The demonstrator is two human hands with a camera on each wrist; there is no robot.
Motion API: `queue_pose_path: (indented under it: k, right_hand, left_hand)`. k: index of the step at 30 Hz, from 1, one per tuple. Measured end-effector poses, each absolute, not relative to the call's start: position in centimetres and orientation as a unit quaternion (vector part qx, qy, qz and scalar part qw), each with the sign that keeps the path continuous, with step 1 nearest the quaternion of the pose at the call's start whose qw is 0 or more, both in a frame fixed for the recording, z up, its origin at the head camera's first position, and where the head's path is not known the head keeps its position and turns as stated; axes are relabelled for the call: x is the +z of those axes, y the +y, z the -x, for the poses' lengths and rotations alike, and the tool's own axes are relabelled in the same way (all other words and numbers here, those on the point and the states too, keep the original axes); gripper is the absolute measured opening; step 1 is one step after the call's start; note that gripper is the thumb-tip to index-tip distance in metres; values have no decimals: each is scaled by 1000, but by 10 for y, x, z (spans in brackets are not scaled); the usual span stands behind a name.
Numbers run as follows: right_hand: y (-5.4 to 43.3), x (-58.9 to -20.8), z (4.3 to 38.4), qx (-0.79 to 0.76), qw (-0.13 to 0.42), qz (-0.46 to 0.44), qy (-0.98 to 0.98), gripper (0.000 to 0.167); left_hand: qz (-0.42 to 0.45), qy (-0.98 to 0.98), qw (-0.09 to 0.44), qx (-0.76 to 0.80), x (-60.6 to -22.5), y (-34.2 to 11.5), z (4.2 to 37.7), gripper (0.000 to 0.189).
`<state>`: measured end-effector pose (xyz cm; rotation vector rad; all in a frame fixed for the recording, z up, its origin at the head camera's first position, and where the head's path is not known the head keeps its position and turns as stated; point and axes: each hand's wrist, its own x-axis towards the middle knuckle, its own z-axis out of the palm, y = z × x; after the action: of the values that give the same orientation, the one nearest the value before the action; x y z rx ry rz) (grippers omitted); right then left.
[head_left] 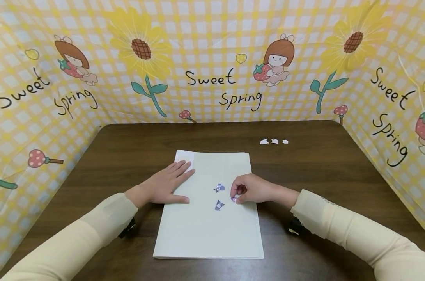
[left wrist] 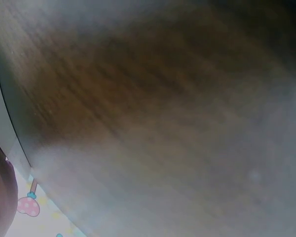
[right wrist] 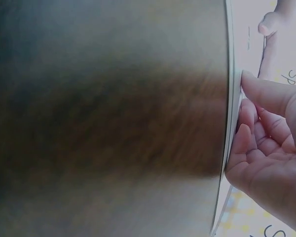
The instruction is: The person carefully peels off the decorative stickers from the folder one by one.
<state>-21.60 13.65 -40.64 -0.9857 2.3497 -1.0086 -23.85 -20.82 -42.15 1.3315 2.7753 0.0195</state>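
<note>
A large white drawing pad or stack of paper (head_left: 205,238) lies on the table. My left hand (head_left: 165,183) rests flat on its left side, fingers spread, the fingertips over a small white slip (head_left: 185,156) at the top left corner. Two small purple cartoon stickers (head_left: 219,205) lie on the sheet. To their right, my right hand (head_left: 251,189) pinches a third purple sticker (head_left: 234,199) at the paper's surface between thumb and curled fingers. The right wrist view shows the right hand (right wrist: 271,133) against the paper's edge; the sticker is hidden there. Only a sliver of the left hand (left wrist: 2,192) shows in the left wrist view.
Three small white paper cut-outs (head_left: 274,141) lie in a row at the back right of the dark wooden table (head_left: 303,164). A yellow checked cloth (head_left: 205,47) with printed flowers and figures hangs around the table's back and sides.
</note>
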Motion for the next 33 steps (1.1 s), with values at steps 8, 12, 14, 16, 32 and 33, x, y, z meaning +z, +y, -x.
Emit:
queue_pose_path:
  k: [8,12,14,16,32,33]
  right_hand:
    - [136,-409,218,-366,211,355,834,17]
    - [135,-408,219,-371,220,355,829,21]
    - [135,-408,220,-369,221,357,829,22]
    - [135,-409,220,-366,219,358,830,22]
    - [134,-407,221,-353,222,367,832,15]
    - [134,-407,221,-353,224,367,831,15]
  left_hand:
    - [-432,901,35,11,-422,-208,239,96]
    - [-433,901,32,12,-421,-208,238,96]
    - [-435,900,30,13,-421,-208,238,96]
    - [-435,900,29,12,-422,-208,239,96]
    - [-426,903,45,6,-420,-207,239,96]
    - [-427,903,44,6,-420,-207,239,96]
